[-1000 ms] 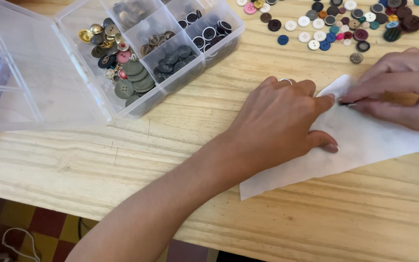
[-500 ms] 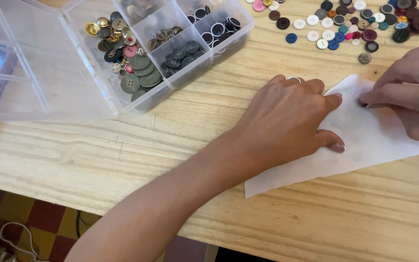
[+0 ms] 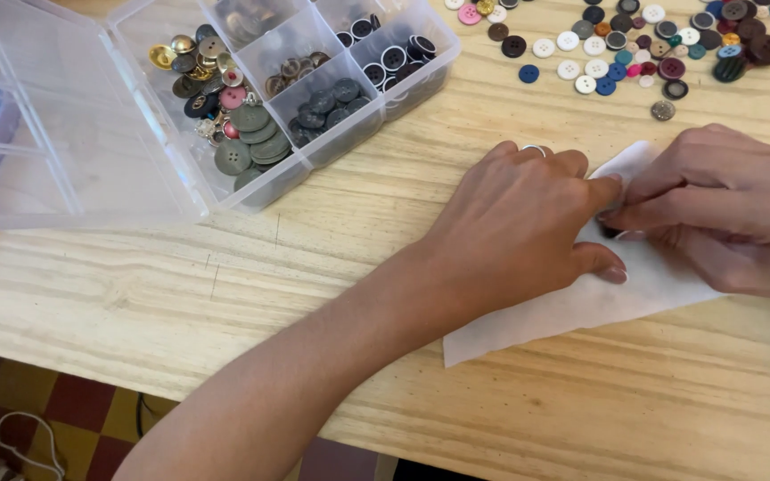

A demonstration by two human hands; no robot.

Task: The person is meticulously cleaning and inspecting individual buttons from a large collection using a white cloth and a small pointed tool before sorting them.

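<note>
A white piece of cloth [image 3: 581,312] lies flat on the wooden table [image 3: 225,294]. My left hand [image 3: 519,223], with a ring on one finger, rests on the cloth and pins it down, fingers curled and thumb pressed at its lower edge. My right hand [image 3: 724,205] comes in from the right and covers the cloth's far corner. Its fingertips meet my left fingertips over a small dark thing [image 3: 610,233], probably a button, pinched on the cloth. Most of that thing is hidden by the fingers.
A clear plastic organiser box [image 3: 403,89] stands at the upper left, its compartments holding sorted buttons, its open lid [image 3: 55,142] lying flat beside it. Several loose coloured buttons [image 3: 634,44] are scattered at the top right. The table's front edge runs along the bottom, with tiled floor [image 3: 37,410] below.
My right hand has slid left over the cloth until its fingertips meet my left hand's. My left hand has stayed pressed on the cloth.
</note>
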